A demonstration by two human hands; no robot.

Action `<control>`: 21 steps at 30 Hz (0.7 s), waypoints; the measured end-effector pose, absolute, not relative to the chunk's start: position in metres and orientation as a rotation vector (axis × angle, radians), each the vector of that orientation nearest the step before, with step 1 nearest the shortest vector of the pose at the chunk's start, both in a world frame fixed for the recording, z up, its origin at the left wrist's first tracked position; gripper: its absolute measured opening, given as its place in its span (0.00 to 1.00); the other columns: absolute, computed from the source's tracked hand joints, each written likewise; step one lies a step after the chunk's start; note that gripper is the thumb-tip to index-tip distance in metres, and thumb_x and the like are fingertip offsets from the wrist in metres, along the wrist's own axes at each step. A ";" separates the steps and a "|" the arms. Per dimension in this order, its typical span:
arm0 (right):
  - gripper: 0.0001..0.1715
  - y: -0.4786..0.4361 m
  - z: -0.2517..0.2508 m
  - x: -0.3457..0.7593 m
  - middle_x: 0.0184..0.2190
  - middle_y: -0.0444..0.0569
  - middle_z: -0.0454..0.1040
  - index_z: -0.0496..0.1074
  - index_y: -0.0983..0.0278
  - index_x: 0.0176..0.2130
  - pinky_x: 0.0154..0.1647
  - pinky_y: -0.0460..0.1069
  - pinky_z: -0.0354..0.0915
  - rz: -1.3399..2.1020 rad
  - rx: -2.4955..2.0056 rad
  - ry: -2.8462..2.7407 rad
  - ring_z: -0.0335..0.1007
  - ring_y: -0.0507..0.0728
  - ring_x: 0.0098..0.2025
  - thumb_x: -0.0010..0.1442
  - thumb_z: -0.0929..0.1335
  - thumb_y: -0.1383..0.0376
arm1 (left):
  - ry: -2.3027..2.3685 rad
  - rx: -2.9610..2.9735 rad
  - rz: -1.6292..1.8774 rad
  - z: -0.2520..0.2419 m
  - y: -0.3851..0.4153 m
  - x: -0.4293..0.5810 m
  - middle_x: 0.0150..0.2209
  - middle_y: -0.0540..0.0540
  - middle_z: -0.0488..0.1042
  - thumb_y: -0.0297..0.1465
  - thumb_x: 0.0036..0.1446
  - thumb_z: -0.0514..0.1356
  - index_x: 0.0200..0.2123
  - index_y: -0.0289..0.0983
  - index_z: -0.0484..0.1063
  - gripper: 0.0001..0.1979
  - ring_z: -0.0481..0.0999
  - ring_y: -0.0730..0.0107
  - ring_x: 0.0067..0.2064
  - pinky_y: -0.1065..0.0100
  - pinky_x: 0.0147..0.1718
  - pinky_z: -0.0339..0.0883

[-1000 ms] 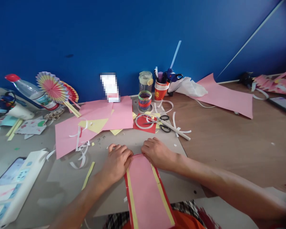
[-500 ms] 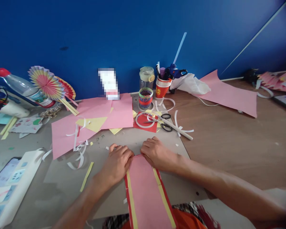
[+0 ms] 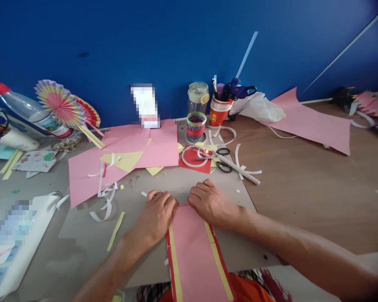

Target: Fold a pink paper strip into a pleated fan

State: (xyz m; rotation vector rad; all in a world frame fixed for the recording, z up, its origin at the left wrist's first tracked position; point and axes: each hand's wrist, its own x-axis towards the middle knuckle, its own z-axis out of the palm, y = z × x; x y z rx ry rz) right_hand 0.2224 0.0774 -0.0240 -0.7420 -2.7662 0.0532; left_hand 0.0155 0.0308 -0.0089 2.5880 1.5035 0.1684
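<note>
A: Left side first?

B: Left forearm bare, slanting up and inward from the lower edge of view. Left hand back uppermost, fingers bent and bunched toward the middle.

A: And the right?

B: Right forearm also bare; enters low at far right, runs inward at a flatter slant. Right hand back uppermost, knuckles bent, fingers curled down and in (tips themselves out of sight).

A: Spacing?

B: Hands near each other, not touching. Right sits slightly higher in view.

A: Wrists, thumbs?

B: Both wrists roughly in line with their forearms. Thumbs mostly hidden; can't call their pose.
</note>
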 end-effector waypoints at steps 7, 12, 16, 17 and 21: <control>0.07 0.080 -0.021 0.225 0.30 0.50 0.66 0.65 0.65 0.30 0.37 0.52 0.46 0.104 -0.752 -2.835 0.54 0.56 0.33 0.59 0.61 0.72 | 1.513 2.583 0.135 -0.006 0.030 0.016 0.30 0.48 0.67 0.22 0.58 0.50 0.29 0.37 0.67 0.10 0.67 0.67 0.33 0.60 0.43 0.55; 0.05 0.087 -0.013 0.225 0.33 0.50 0.67 0.66 0.65 0.31 0.36 0.51 0.46 0.240 -0.836 -2.946 0.55 0.55 0.34 0.57 0.62 0.72 | 1.486 2.535 0.093 0.004 0.034 0.016 0.31 0.49 0.69 0.23 0.60 0.49 0.32 0.38 0.70 0.12 0.68 0.69 0.34 0.61 0.43 0.54; 0.05 0.088 -0.008 0.224 0.34 0.51 0.67 0.66 0.65 0.32 0.35 0.52 0.46 0.243 -0.836 -2.982 0.56 0.56 0.35 0.55 0.62 0.73 | 1.483 2.511 0.056 0.008 0.036 0.017 0.32 0.49 0.70 0.23 0.61 0.49 0.32 0.38 0.70 0.12 0.68 0.69 0.35 0.60 0.44 0.54; 0.05 0.087 -0.008 0.224 0.34 0.51 0.67 0.66 0.65 0.32 0.35 0.52 0.46 0.237 -0.837 -2.988 0.56 0.56 0.35 0.55 0.62 0.73 | 1.486 2.514 0.048 0.007 0.036 0.017 0.32 0.49 0.70 0.23 0.61 0.49 0.32 0.38 0.70 0.12 0.68 0.69 0.35 0.60 0.44 0.54; 0.06 0.085 -0.007 0.224 0.32 0.50 0.67 0.66 0.65 0.31 0.35 0.52 0.46 0.182 -0.833 -2.970 0.56 0.56 0.33 0.56 0.62 0.72 | 1.482 2.550 -0.006 0.007 0.034 0.017 0.33 0.49 0.69 0.23 0.62 0.47 0.33 0.38 0.69 0.12 0.68 0.67 0.37 0.58 0.45 0.54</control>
